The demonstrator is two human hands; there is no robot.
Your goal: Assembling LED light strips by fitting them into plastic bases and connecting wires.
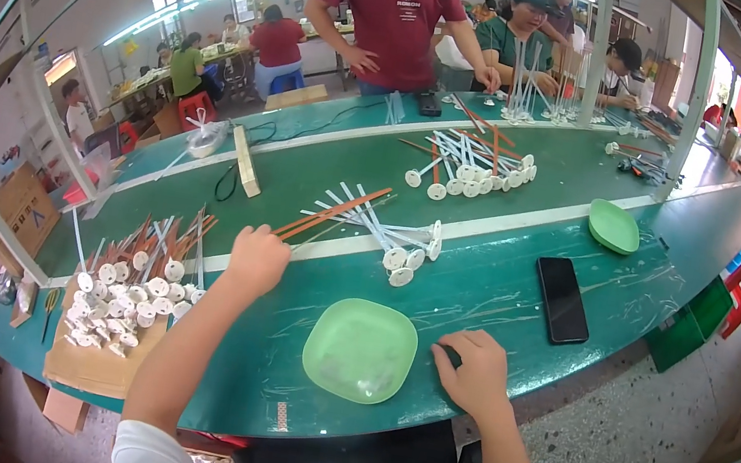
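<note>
Currently the left hand is closed in a fist around the near ends of a few thin brown rods — clenched on them, knuckles up, right at the white stripe along the green bench. The rods run away from the grip, up and to the right, and cross a small lot of white sticks with round disc ends just beyond the fist. To the left of the grip sits a big heap of the same disc-ended sticks and brown rods on a cardboard sheet.

Right hand holds nothing — palm down, fingers curled on the bench, touching the right edge of a pale green square dish, which lies nearer the body than the fist. Dish looks empty, though I can't be sure.

Step, as I read it: picking up rods from the small lot — grasp made, lift not yet visible. Next move calls for drawing the rods clear without dragging the white sticks they cross.

Further right of both hands: a black phone, then a second green dish. Other people work at the far side.
</note>
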